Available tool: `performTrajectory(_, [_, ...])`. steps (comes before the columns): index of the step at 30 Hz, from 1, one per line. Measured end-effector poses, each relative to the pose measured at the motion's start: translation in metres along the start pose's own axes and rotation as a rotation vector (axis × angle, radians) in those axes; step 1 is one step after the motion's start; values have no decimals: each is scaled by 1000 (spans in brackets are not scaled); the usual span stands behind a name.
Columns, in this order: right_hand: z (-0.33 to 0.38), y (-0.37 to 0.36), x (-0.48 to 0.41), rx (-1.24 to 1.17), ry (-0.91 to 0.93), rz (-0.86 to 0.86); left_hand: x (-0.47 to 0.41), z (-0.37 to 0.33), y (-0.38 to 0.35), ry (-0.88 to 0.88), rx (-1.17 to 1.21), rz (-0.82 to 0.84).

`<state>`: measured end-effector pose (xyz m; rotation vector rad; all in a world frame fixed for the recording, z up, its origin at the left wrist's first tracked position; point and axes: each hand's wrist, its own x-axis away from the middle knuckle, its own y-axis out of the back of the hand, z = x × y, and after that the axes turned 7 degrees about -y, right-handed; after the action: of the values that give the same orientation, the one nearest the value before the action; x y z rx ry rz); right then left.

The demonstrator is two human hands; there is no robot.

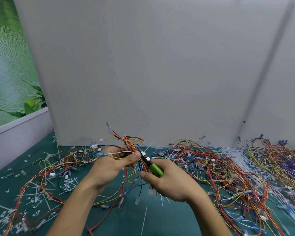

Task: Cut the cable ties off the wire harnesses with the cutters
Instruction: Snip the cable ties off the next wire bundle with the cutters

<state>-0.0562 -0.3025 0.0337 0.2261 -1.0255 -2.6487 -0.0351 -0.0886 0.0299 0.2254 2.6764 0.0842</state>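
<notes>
Harness (133, 149) (multicoloured wires) bears white tie (147, 149).

We observed a dark green mat (169, 218) covering the work surface, a plain grey-white panel (143, 65) standing upright along its far edge, and a green foliage backdrop (8, 68) at the far left.

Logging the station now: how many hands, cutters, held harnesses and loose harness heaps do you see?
Hands: 2 (left hand, right hand)
Cutters: 1
Held harness: 1
Loose harness heaps: 2 (left heap, right heap)
Total: 6
</notes>
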Motion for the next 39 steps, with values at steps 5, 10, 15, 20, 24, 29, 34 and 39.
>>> performTrajectory(5, [3,4,4,-34,-12,57,0,0,-2,-9,25,-2])
performTrajectory(10, [11,4,7,-142,-17,167,-1,0,-1,-16,29,-15])
performTrajectory(15, [10,2,7,-164,-20,111,1,-3,0,-10,72,-24])
performTrajectory(20, [9,9,9,-276,-46,168,1,-7,-6,-17,100,-21])
performTrajectory(24, [11,10,10,-237,-25,224,2,-8,-4,-30,21,6])
performTrajectory(29, [8,10,9,-157,-24,158,2,-8,-1,-29,-6,8])
performTrajectory(34, [7,12,10,-124,-7,148,2,-8,3,-69,-69,43])
performTrajectory(39, [9,16,11,-78,-11,185,3,-10,7,-65,-127,52])
